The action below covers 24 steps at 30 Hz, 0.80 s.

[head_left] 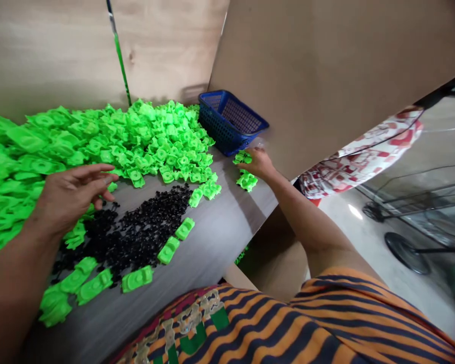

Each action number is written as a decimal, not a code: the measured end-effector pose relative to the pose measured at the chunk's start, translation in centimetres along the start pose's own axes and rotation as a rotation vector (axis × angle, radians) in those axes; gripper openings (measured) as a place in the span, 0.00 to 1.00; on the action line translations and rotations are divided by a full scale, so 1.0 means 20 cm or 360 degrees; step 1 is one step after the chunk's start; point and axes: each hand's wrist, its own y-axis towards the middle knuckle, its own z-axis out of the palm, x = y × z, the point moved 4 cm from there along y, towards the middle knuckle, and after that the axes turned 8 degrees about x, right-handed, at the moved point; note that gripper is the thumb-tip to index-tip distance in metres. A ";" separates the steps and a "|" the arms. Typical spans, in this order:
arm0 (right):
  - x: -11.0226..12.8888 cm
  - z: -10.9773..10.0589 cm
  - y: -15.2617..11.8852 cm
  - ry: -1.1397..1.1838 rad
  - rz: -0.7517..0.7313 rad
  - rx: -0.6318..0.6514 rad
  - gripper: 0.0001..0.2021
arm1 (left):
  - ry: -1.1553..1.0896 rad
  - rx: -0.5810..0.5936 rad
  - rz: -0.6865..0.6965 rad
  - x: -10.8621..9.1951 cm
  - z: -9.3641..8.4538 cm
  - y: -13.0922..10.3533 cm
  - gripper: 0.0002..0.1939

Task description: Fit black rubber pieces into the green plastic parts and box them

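Observation:
My left hand hovers over the left end of a pile of tiny black parts, with the index finger stretched out and the other fingers loosely curled. Nothing shows between its fingers. Farther right, my right hand has thumb and fingers around a small green plastic piece with dark spots on it. More green pieces lie just below that hand. Single green car-shaped pieces lie along the near edge of the black pile.
A large heap of green plastic pieces covers the back and left of the grey table. The blue mesh basket stands at the back right, against a brown board. Beyond the board are patterned cloth and metal stands.

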 end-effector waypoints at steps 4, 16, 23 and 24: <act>0.03 0.06 0.03 -0.0092 -0.0068 0.0105 0.28 | -0.0051 0.0056 -0.0054 -0.02 0.00 -0.02 0.22; 0.76 0.07 -0.25 -0.0120 -0.0872 -0.0090 0.16 | -0.0172 -0.0129 0.0127 -0.02 -0.03 -0.01 0.13; 1.24 0.16 -0.29 -0.0381 -0.1166 0.0118 0.15 | -0.0237 -0.0159 0.0292 -0.03 -0.05 0.00 0.09; 1.25 0.16 -0.28 -0.0396 -0.1171 0.0127 0.15 | -0.0248 -0.0176 0.0318 -0.02 -0.06 0.01 0.08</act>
